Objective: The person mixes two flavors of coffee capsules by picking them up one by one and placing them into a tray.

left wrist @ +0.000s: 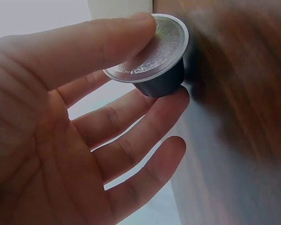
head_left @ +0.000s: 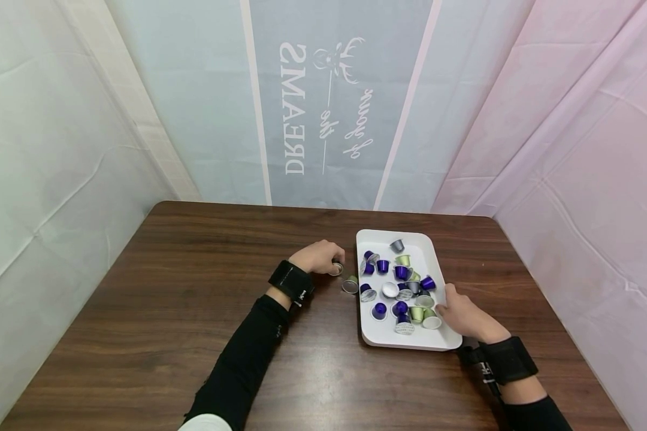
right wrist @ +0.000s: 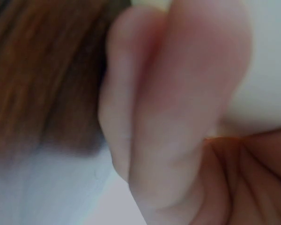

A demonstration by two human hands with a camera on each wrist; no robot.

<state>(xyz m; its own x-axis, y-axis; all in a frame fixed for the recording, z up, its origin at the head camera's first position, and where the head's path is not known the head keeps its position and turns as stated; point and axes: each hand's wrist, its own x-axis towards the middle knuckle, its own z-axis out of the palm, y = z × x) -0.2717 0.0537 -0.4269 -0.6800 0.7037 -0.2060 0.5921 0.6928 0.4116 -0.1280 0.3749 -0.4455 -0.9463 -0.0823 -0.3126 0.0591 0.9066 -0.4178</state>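
My left hand [head_left: 317,257] pinches a coffee capsule [left wrist: 161,51] between thumb and fingers, over the table left of the white tray [head_left: 410,340]. In the left wrist view the capsule shows a silver foil lid and a dark body; the thumb lies across the lid. Close beside that hand, a green coffee capsule [head_left: 350,285] lies on its side by the tray's left edge. My right hand [head_left: 466,314] grips the tray's right rim near the front corner, its thumb over the edge. The right wrist view shows its fingers [right wrist: 178,108] large and blurred.
Several blue capsules [head_left: 383,266], green capsules [head_left: 416,314] and silver-grey capsules [head_left: 396,246] lie scattered in the tray, some upside down. The brown wooden table [head_left: 194,299] meets fabric curtains [head_left: 334,185] at its back and both sides.
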